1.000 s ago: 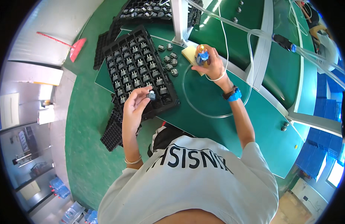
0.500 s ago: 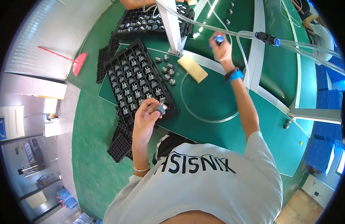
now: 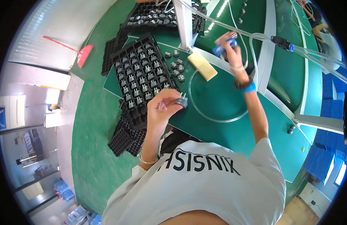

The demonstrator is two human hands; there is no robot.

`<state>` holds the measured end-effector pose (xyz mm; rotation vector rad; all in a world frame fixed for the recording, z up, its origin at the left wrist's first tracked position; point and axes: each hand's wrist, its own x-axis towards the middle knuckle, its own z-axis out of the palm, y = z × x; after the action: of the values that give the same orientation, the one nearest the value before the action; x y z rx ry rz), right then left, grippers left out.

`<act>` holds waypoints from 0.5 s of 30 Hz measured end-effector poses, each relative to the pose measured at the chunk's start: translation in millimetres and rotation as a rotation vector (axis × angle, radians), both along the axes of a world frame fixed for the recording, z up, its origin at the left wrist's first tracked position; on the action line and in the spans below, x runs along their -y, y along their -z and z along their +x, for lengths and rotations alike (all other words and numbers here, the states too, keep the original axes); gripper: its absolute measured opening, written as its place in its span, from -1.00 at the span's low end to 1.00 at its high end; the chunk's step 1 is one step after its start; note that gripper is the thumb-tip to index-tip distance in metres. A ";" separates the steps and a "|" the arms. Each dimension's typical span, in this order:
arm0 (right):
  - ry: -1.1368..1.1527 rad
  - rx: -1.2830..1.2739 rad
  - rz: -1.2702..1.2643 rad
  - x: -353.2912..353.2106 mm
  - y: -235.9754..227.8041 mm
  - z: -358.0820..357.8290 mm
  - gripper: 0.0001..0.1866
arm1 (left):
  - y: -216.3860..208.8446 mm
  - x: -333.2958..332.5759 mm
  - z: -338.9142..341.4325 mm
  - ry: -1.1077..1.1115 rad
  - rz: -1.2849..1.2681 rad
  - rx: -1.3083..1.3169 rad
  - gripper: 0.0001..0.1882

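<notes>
My left hand [image 3: 161, 108] pinches a small grey power plug [image 3: 182, 101] between thumb and fingers, its metal prongs pointing up. The plug is above the near right corner of a black compartment tray [image 3: 137, 120], which holds rows of similar plugs with prongs upward. Farther right, my right hand [image 3: 234, 56] is wrapped round a blue tool [image 3: 219, 51], apparently an air gun, blurred by motion, above the green conveyor belt [image 3: 252, 22]. A clear hose [image 3: 214, 120] loops over the table between my arms. Several loose plugs [image 3: 180, 68] lie right of the tray.
A yellow block [image 3: 202, 66] rests beside the loose plugs. A white post [image 3: 184, 28] rises at the belt's edge, with clear tubes crossing overhead. Another filled tray [image 3: 202, 24] stands at the back. Stacked empty trays [image 3: 121, 140] are below the table's left side.
My left hand has moved right with the plug, away from the tray's near corner, and the prongs now show upright. My right hand has turned the blue tool leftward.
</notes>
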<state>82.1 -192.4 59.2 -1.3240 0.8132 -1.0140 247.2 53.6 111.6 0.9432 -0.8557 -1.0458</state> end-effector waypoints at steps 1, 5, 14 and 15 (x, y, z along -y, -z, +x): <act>-0.113 0.337 0.272 -32.5 -12.1 10.5 -0.73 | 1.2 4.1 -0.5 0.012 -0.039 0.032 -0.70; -0.512 0.404 0.623 -111.8 -32.0 17.8 -0.56 | -0.4 8.5 -4.2 0.060 -0.040 0.007 -0.72; -0.540 0.243 0.505 -148.1 -53.9 8.0 -0.55 | 5.2 3.7 -16.3 0.042 -0.082 0.020 -0.65; -0.528 0.221 0.472 -149.9 -54.3 7.6 -0.55 | 5.6 2.6 -18.7 -0.007 -0.086 0.057 -0.63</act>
<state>89.6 -42.5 113.6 -0.9237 0.4556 -0.4938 228.5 51.1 105.9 0.9058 -0.9367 -0.9726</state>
